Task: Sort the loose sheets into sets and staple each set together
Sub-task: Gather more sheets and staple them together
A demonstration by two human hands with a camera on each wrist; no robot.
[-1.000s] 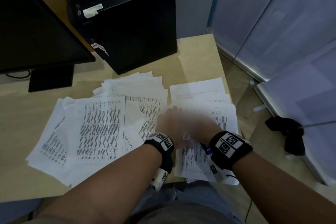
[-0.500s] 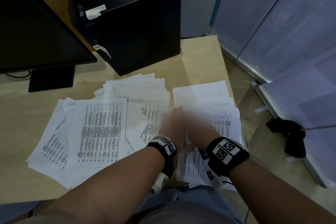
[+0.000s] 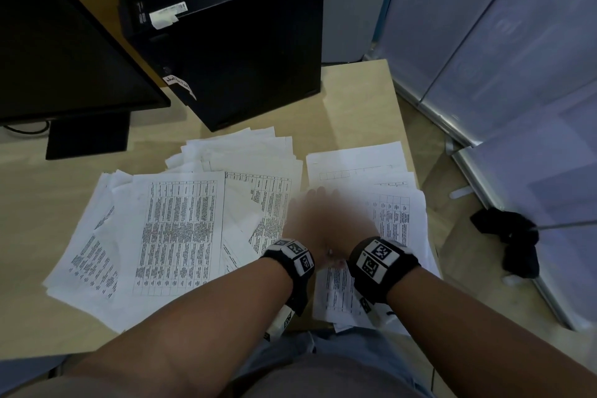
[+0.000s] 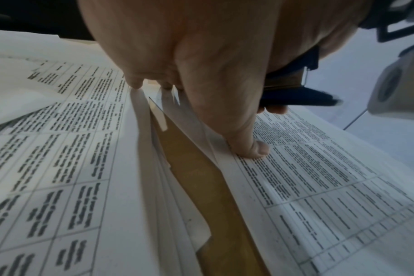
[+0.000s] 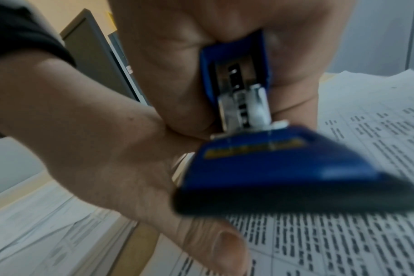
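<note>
Leftmost, a black monitor and computer tower with unreadable white stickers stand on the pale wood tabletop. Loose sheets of blurred tables fan out beside a neater set, where the left hand presses flat-fingered; the right hand grips a blue stapler.

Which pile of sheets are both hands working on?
The right pile, near the desk's right edge; the left hand presses it, unlike the wider left pile.

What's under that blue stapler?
Printed sheets lie under the stapler, held in the right hand. The left hand covers the spot beneath its front.
</note>
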